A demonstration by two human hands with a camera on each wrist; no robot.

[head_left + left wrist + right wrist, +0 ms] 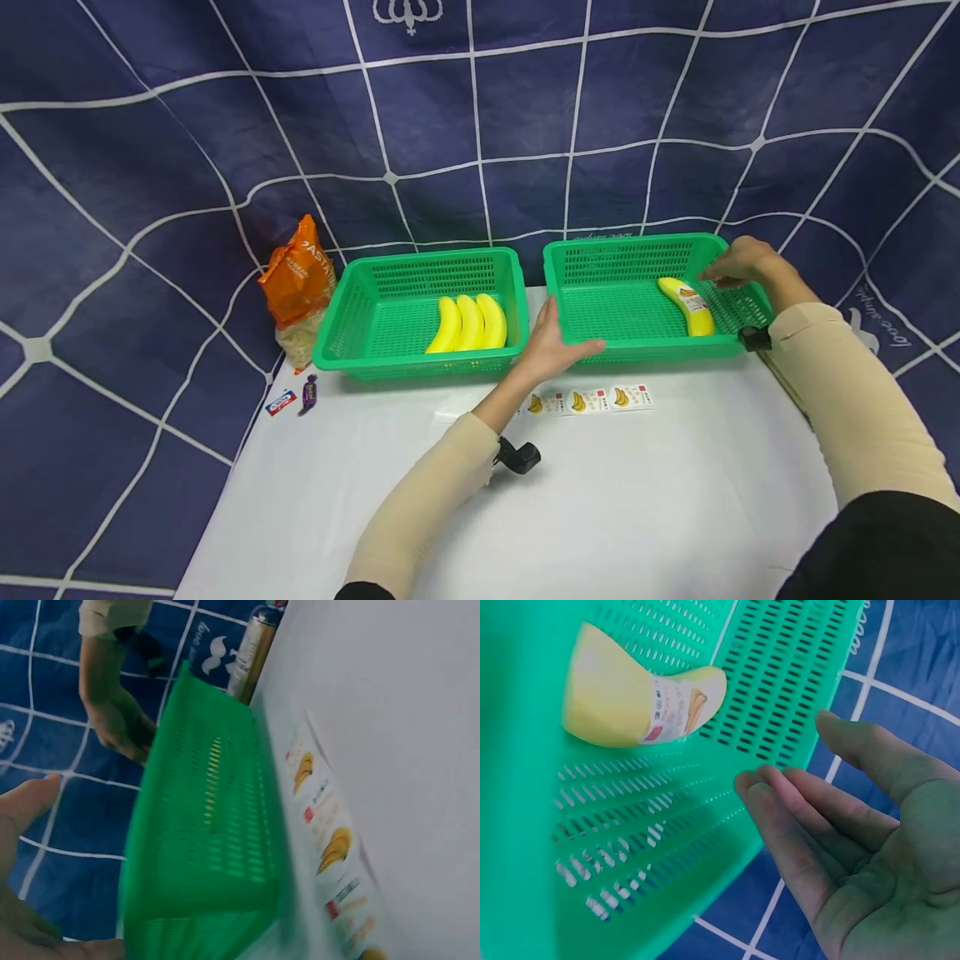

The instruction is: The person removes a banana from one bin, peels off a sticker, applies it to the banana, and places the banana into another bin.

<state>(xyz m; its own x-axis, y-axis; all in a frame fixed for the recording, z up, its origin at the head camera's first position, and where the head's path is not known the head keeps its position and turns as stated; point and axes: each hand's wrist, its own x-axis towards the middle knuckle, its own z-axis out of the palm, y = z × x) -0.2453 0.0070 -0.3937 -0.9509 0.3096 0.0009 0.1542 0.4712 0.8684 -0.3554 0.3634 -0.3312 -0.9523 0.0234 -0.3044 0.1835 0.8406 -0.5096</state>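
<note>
Fingers wide from thumbs, my left hand (549,348) and right hand (742,260) have a labelled banana (688,307) between them, nearer the right.

We see a plain beige sleeve on the left (427,500) and a lightly wrinkled beige sleeve on the right (862,408), with black cloth (877,550) at their near ends. A small black device (519,457) sits at each cuff, the left one blunt-ended. Beyond the cuffs, our left hand (551,346) and right hand (741,262) are bare.
</note>
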